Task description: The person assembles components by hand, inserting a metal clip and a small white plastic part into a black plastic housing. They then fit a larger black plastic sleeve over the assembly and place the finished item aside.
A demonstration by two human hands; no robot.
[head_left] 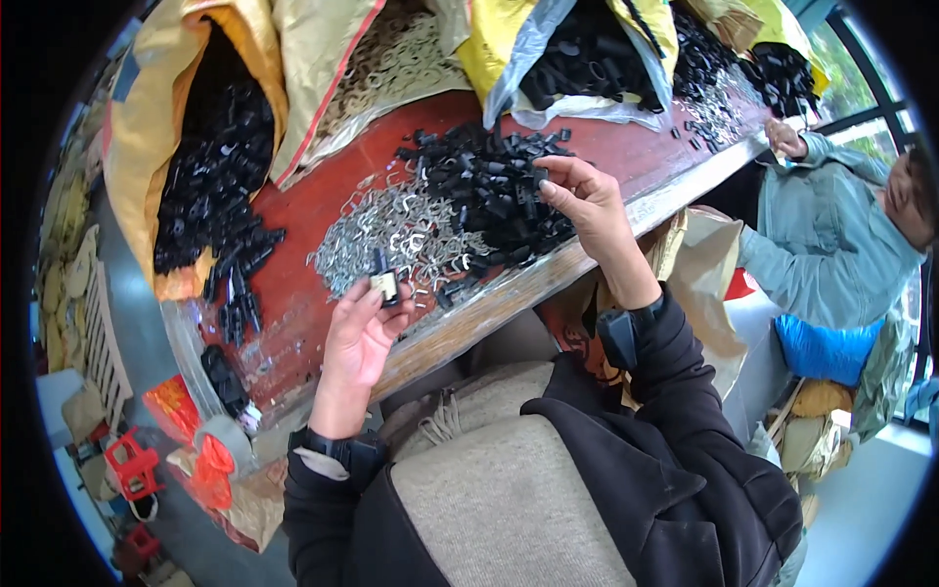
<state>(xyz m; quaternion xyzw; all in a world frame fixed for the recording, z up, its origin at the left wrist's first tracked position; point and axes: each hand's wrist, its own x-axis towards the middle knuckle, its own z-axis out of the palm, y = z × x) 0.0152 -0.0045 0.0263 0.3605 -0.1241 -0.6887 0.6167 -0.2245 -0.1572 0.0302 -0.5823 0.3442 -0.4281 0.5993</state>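
My left hand is closed on a small black plastic part with a pale cream piece on it, held over the table's near edge. Beyond it spreads a heap of silvery, curved metal clips. Up and to the right, my right hand pinches a small black plastic piece between thumb and forefinger. This hand is above the right side of a pile of black plastic parts, which borders the metal clips.
The red tabletop has a worn wooden front edge. Open sacks line its back: one with black parts, one with cream rings, another with black tubular parts. A co-worker sits at right; a red stool stands left.
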